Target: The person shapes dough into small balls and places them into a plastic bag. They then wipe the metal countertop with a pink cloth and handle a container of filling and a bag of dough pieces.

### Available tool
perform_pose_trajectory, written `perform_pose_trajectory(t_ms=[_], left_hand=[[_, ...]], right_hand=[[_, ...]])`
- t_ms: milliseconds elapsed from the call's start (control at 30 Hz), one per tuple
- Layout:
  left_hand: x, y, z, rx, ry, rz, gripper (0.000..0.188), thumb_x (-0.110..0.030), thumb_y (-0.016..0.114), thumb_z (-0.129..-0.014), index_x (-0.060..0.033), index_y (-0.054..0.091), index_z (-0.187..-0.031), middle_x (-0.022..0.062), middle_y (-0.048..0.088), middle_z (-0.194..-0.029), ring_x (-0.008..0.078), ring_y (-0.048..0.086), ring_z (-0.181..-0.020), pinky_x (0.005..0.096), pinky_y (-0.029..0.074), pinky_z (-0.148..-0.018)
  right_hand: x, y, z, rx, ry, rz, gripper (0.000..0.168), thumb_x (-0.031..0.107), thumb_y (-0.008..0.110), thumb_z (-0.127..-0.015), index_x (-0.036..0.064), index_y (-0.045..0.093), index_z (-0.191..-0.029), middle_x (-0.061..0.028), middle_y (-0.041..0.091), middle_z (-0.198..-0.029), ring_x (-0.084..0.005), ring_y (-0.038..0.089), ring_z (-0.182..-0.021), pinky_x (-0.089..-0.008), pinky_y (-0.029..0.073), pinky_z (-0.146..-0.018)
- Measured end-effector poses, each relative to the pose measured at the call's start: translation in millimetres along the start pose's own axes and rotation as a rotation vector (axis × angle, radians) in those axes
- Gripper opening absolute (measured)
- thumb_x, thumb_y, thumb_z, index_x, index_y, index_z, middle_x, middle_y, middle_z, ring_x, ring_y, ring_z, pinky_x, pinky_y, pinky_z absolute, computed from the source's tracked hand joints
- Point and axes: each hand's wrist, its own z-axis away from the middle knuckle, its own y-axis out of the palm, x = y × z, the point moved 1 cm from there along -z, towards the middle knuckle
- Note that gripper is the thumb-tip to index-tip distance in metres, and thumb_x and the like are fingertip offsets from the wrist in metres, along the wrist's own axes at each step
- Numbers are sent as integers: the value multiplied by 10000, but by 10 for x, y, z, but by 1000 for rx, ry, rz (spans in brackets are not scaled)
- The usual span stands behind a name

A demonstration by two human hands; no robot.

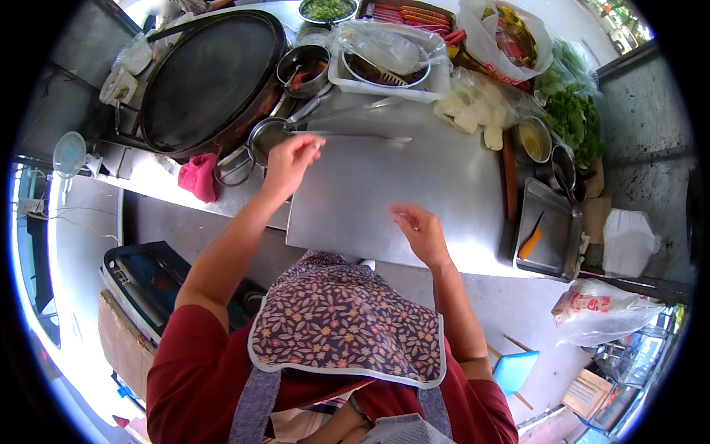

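Observation:
My left hand (pixel 294 161) is raised near the left edge of the steel worktop (pixel 383 183), its thumb and fingers drawn together. Whether anything small is between those fingertips cannot be made out. Just beyond them lies a long, thin metal spatula (pixel 377 135). Partly behind that hand is a steel pot (pixel 263 141) with a metal utensil resting across its rim. My right hand (pixel 421 230) hovers over the front part of the worktop, fingers loosely bent and apart from the thumb, with nothing visible in it.
Left stands a large round griddle (pixel 213 77), with a pink cloth (pixel 198 177) below it. A sauce pot (pixel 302 69) and a white tray (pixel 432 91) line the back. At right are lettuce (pixel 577 122) and a metal tray (pixel 546 263) holding an orange-handled knife (pixel 531 244).

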Motion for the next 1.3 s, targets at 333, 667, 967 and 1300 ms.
perform_pose_trajectory(t_ms=[333, 667, 967, 1300], left_hand=[[11, -183, -2320, -69, 367, -420, 255, -196, 702, -955, -119, 719, -1197, 71, 733, -1052, 229, 707, -888, 340, 548, -758], [433, -381, -3010, 28, 525, -892, 134, -207, 726, -887, -168, 663, -999, 36, 624, -978, 299, 696, -927, 442, 573, -757], [435, -388, -3241, 1, 498, -865, 254, -190, 734, -885, -126, 646, -1115, 51, 648, -980, 251, 681, -893, 397, 560, -768], [323, -340, -3365, -104, 288, -497, 390, -172, 743, -884, -79, 627, -1244, 67, 674, -982, 197, 665, -856, 346, 547, -781]], right_hand=[[550, 202, -341, -48, 82, 153, 253, 37, 681, -957, 51, 724, -1206, -96, 749, -1117, -203, 730, -928, -321, 578, -793], [1067, 460, -829, 2, 103, 273, 229, 68, 679, -957, 49, 730, -1180, -150, 738, -1102, -271, 740, -911, -351, 590, -796], [1132, 745, -2999, -135, -380, 611, 127, 142, 656, -930, 77, 726, -1013, -142, 718, -942, -342, 698, -857, -444, 548, -758], [1123, 938, -3788, -144, -346, 1216, 104, 106, 682, -853, 68, 666, -949, -155, 762, -861, -340, 768, -819, -410, 596, -670]])
